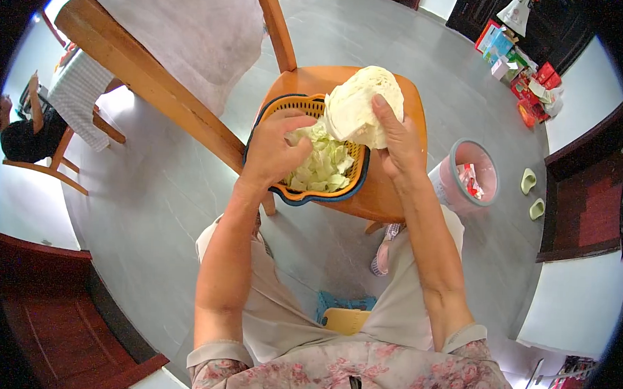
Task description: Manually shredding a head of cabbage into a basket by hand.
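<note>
My right hand (400, 138) grips a pale piece of cabbage (362, 100), its thumb across the front and its fingers mostly hidden behind. The cut, layered side of the cabbage faces up, above the right part of a yellow plastic basket (355, 182). Torn cabbage leaves (320, 166) lie in this basket, which sits inside a dark blue outer basin (295, 201). Over the basket's left side is my left hand (277, 148), thumb and forefinger apart, with no leaf visible between them. Both containers rest on the seat of a wooden chair (384, 197).
A pink bin (476, 173) with some waste inside stands right of the chair. The chair's wooden back post (165, 89) rises at the left. Between my legs is a blue and yellow plastic item (345, 318). Farther left, a person (33, 130) sits beside a cloth-covered table (81, 96).
</note>
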`<state>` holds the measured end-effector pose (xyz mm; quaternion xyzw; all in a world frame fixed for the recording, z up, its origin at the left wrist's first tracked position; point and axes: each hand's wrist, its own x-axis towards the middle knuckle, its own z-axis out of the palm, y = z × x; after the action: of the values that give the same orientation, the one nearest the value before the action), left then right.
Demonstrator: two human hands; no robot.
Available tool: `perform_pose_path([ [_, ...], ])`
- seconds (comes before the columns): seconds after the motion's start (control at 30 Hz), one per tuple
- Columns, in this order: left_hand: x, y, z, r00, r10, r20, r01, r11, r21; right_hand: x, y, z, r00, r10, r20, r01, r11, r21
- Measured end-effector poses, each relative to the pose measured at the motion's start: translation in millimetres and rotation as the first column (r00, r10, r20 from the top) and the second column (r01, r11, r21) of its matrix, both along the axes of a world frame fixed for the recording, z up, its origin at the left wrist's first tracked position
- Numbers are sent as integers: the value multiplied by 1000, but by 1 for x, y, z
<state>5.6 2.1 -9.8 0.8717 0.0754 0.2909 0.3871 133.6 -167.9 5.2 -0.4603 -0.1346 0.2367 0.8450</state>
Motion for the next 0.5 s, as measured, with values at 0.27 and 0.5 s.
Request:
perform_pose_path([
  [0.27,0,-15,29,955,-296,3,236,757,-609,-9,3,-1,997,22,75,-20,999,-31],
  [0.5,-4,-13,23,916,-389,93,348,661,-665,-8,4,2,997,73,25,-74,997,23],
])
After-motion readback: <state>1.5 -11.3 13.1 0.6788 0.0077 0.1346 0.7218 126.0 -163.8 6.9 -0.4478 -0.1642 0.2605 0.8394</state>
